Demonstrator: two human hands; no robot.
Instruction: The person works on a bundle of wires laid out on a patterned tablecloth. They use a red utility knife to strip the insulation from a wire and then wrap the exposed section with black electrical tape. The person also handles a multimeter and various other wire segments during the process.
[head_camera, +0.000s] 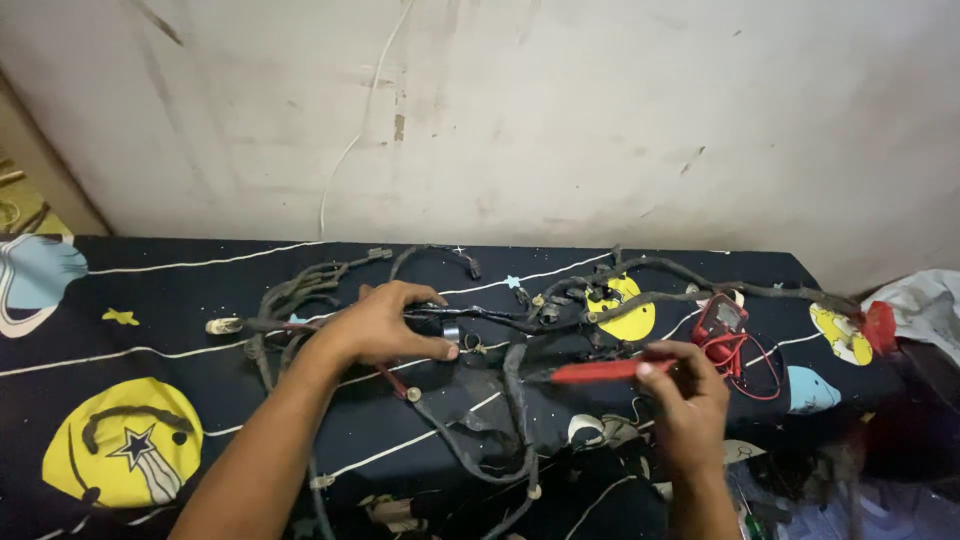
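Wiring harness lies sprawled across the dark space-print cloth covering the table, just under the stained wall. Left hand presses down on it, fingers curled over a small grey-tipped connector, so it grasps harness and plug together. Right hand pinches a red probe, tip aimed left toward the harness middle. Risks, as I judge them: the probe tip could slip off a small terminal since the branches are tangled and loose; the red leads running back to the red multimeter could snag a branch and drag the meter; the meter sits near the table's right end, so a tug might pull it off. Counts: one harness with many branches, two hands, one probe in view, one multimeter, one cloth, one white crumpled bag at the right.
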